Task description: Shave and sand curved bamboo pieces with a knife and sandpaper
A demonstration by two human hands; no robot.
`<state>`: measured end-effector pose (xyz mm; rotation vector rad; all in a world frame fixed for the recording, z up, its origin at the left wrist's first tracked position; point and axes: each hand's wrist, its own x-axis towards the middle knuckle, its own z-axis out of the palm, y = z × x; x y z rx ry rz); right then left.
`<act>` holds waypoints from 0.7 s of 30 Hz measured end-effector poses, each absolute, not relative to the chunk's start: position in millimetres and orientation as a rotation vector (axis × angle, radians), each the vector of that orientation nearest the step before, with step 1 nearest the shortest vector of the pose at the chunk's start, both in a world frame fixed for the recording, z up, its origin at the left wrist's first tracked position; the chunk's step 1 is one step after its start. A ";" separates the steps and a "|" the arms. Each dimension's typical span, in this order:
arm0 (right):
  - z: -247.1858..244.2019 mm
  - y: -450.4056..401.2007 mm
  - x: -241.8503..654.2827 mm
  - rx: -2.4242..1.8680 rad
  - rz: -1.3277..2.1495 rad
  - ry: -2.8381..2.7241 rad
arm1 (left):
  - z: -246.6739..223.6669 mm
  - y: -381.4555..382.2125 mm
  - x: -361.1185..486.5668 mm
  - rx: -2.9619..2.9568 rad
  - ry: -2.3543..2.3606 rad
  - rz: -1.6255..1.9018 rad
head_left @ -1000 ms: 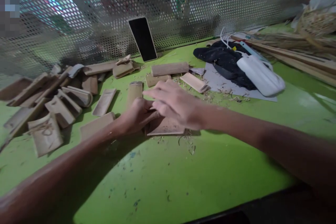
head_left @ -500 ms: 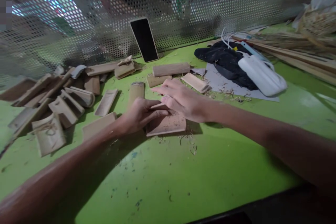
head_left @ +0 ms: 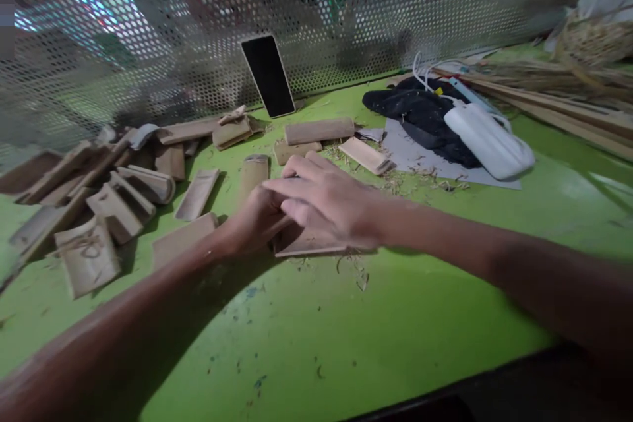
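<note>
Near the middle of the green table lies a curved split-bamboo piece [head_left: 316, 242], hollow side up, with shavings around it. At its left end my left hand [head_left: 252, 219] is closed on it, thumb toward the inside. My right hand [head_left: 329, 196] covers the top of the piece, its fingers bent and overlapping the left fingers. Whatever lies under the right palm and fingertips is hidden. Just beyond the hands stands a short bamboo piece [head_left: 254, 175], with a half-round bamboo length [head_left: 319, 130] farther back.
Many cut bamboo pieces [head_left: 116, 211] are heaped at the left. A phone [head_left: 270, 76] leans against perforated metal mesh [head_left: 198, 46]. At the right are dark cloth [head_left: 420, 115], a white power adapter [head_left: 489, 140] with cable, paper [head_left: 494, 179] and long bamboo strips [head_left: 558, 112].
My right hand has slid left and toward me, now lying over the left fingers and hiding more of the bamboo piece. The left hand stays in place; the view shifts slightly.
</note>
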<state>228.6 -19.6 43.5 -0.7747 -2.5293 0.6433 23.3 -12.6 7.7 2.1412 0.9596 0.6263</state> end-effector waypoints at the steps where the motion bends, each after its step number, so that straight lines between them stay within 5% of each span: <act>1: 42.5 -16.3 230.9 -0.796 0.644 -2.506 | 9.5 -12.7 23.1 2.138 0.958 0.606; 11: 52.6 16.6 259.3 -0.942 0.855 -1.939 | 21.4 -12.6 25.6 2.060 1.053 0.664; 21: 49.0 -19.8 232.0 -0.883 0.476 -2.454 | 8.1 -13.5 27.9 2.131 1.206 0.764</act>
